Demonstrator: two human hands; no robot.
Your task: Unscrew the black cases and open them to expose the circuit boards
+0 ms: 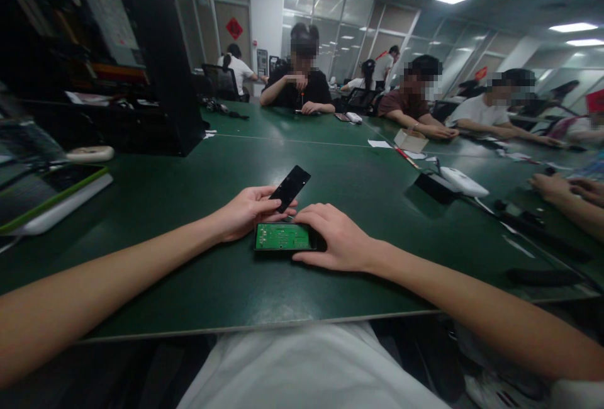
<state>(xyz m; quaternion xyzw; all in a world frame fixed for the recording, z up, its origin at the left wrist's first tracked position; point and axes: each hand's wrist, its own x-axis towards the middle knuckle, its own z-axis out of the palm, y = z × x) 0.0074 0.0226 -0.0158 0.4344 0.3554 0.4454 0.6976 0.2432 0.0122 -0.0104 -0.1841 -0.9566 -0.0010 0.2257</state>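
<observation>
Partly, the right hand (342,239) hides one end of an open black case (321,243), thumb and fingers gripping its long sides; inside lies a green circuit board (283,237), its markings unreadable. The case sits on the green surface (226,289); just beyond, the left hand (250,207) pinches a black rectangular panel (295,187)
</observation>
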